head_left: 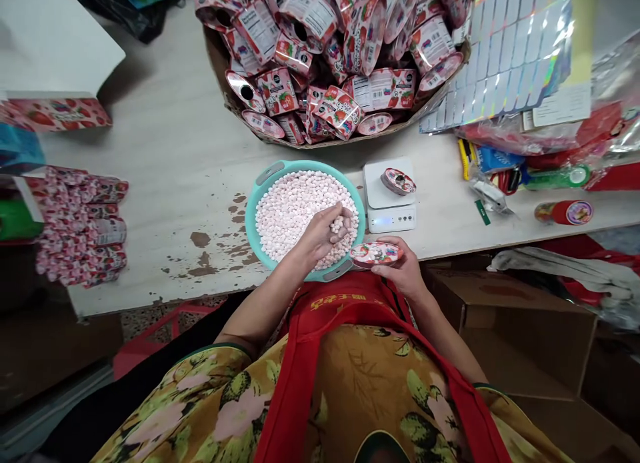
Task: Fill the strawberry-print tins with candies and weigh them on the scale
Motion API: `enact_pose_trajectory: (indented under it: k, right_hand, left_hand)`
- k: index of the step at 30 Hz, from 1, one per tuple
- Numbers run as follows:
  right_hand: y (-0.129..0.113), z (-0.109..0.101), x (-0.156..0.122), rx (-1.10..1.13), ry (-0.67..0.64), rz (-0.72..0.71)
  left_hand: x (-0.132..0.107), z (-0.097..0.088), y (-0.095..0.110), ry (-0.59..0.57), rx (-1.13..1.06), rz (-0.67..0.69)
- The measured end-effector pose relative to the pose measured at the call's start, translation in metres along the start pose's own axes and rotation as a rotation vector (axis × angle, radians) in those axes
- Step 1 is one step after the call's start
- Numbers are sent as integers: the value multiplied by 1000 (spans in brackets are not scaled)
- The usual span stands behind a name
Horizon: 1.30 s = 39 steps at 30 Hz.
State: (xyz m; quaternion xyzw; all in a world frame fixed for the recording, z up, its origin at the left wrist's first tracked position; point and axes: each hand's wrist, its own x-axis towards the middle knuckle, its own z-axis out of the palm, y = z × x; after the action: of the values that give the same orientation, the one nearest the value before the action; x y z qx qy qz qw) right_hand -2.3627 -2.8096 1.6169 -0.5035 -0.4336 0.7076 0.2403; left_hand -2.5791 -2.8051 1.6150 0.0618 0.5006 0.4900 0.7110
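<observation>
My left hand [323,233] is over a round turquoise basin [251,216], its curled fingers cupping several small pale-pink candies [337,225]. More of these candies fill the basin beneath it. Close to the basin's right front rim, my right hand [406,268] grips a small oval candy box [376,253] printed with strawberries, its top facing up with pale candies showing around the middle. Another such box [399,181] sits on a white digital scale [389,206] just beyond that hand.
A large cardboard box [216,69] full of printed candy boxes stands at the back. Stacked candy boxes [85,226] are at left. Sticker sheets [510,56], a yellow cutter [467,159], green tape [557,177] and a red-lidded jar [565,213] lie at right. An open carton [520,329] is below the table edge.
</observation>
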Motion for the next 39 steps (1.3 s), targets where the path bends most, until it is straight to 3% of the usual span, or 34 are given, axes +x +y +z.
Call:
enact_pose_trajectory:
  k: [3,5,11,15,23,30,33,39]
  right_hand:
    - [4,-16,1,17,78,-42]
    - [7,-28,3,-20,157,-61]
    - [12,-65,5,-49,317,-140]
    - [17,-80,0,-20,349,-121]
    - [35,-101,-1,40,411,-96]
    - [33,-106,-4,64,453,-117]
    - [36,-107,-8,67,480,-124]
    - [48,-110,-21,95,571,-144]
  left_hand:
    - [16,5,16,-20,187,68]
    - [39,18,25,-89,436,92]
    - [122,86,35,-218,1480,399]
    - [146,112,25,-203,1826,455]
    - [151,107,14,-185,1820,567]
    - [148,107,8,-179,1688,631]
    - [147,100,14,-132,1569,662]
    - [128,69,38,42,1417,753]
